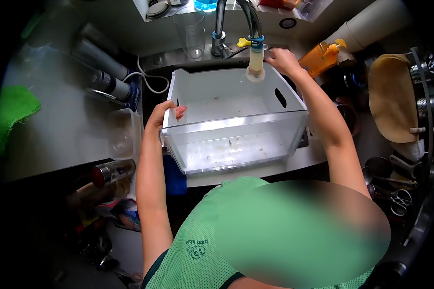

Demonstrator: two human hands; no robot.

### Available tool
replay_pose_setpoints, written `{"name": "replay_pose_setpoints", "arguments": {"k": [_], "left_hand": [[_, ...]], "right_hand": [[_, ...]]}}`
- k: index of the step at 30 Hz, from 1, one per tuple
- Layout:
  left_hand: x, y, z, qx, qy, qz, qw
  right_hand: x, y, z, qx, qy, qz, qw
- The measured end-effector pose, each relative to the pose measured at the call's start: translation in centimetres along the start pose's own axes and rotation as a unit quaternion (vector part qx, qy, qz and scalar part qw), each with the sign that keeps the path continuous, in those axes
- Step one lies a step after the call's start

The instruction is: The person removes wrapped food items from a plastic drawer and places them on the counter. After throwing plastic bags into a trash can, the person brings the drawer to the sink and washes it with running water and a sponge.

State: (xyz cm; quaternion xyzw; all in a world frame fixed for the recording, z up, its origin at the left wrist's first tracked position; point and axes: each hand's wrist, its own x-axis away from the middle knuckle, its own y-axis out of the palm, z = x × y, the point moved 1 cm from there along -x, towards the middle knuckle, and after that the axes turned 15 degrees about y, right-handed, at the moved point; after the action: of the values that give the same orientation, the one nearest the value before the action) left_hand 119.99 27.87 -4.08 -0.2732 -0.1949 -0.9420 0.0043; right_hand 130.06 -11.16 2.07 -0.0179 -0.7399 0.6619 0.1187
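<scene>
A large white and clear plastic drawer [231, 120] rests tilted over the sink, with small dark bits of debris on its inner surfaces. My left hand [168, 114] grips its left side, fingers through the handle slot. My right hand [283, 61] is beyond the drawer's back right corner, beside the faucet [250, 24], with its fingers curled; what they hold, if anything, is hidden. A cylindrical filter [256, 60] with a yellow lever hangs from the spout over the drawer's back edge.
An orange pump bottle [319, 59] stands right of my right hand. Behind the sink is a clear measuring jug [192, 36]. A clear plastic container [123, 134] sits at the left, and a green cloth [17, 113] lies farther left. Scissors [400, 201] are at the right.
</scene>
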Motion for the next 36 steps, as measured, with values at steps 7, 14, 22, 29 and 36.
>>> {"name": "replay_pose_setpoints", "arguments": {"k": [7,14,22,29,36], "left_hand": [[-1.3,-0.1,-0.3,-0.005,-0.026,-0.009,1.000],[-2.1,-0.1,-0.6,-0.059,-0.035,-0.027,0.997],[-2.4,-2.6,-1.1,-0.038,-0.009,-0.058,0.998],[2.1,-0.6,0.1,-0.026,0.029,-0.065,0.997],[3.7,0.7,0.7,0.042,0.020,-0.097,0.994]], "right_hand": [[6.5,-0.6,5.1,-0.005,0.171,-0.313,0.934],[8.0,0.0,6.4,0.004,0.142,-0.223,0.964],[12.5,-2.2,6.8,-0.048,0.107,-0.197,0.973],[16.7,-6.6,4.9,-0.086,0.112,-0.123,0.982],[20.2,-10.3,3.3,-0.175,0.139,-0.097,0.970]]}}
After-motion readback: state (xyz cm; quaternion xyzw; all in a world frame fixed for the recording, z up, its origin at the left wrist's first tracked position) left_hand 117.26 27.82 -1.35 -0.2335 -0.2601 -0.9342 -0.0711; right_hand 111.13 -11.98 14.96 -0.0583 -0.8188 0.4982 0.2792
